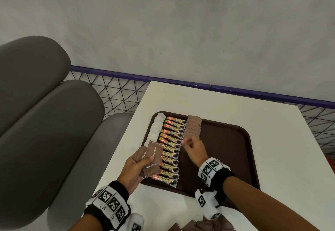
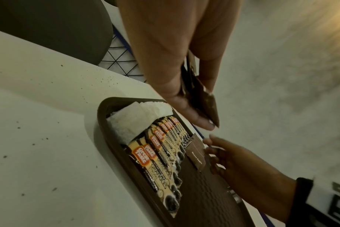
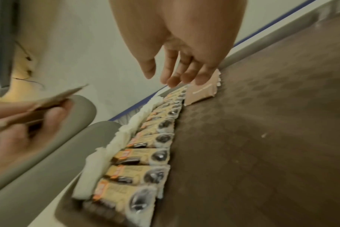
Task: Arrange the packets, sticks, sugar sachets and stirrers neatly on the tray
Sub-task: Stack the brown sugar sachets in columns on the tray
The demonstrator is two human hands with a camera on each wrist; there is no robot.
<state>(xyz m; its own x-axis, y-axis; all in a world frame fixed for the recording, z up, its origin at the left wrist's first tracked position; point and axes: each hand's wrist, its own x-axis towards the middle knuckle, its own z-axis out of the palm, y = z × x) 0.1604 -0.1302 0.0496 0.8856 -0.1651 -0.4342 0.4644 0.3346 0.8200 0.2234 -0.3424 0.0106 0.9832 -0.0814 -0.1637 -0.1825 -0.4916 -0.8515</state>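
Note:
A brown tray (image 1: 226, 149) lies on the white table. Along its left side runs a column of white packets (image 1: 155, 129), then a column of coffee granule sticks (image 1: 172, 151). A short row of brown sugar sachets (image 1: 194, 126) starts at the far end. My left hand (image 1: 137, 167) grips a stack of brown sugar sachets (image 1: 152, 156) above the tray's left edge. My right hand (image 1: 186, 143) hovers with relaxed fingers (image 3: 177, 76) at the near end of the sachet row (image 3: 202, 92), holding nothing. Its fingertips are beside the nearest sachet (image 2: 196, 155).
A grey cushioned bench (image 1: 45, 113) stands left of the table. Behind it runs a black wire mesh fence with a purple rail (image 1: 117, 93). More brown sachets (image 1: 204, 225) lie at the table's near edge. The tray's right half (image 3: 252, 138) is bare.

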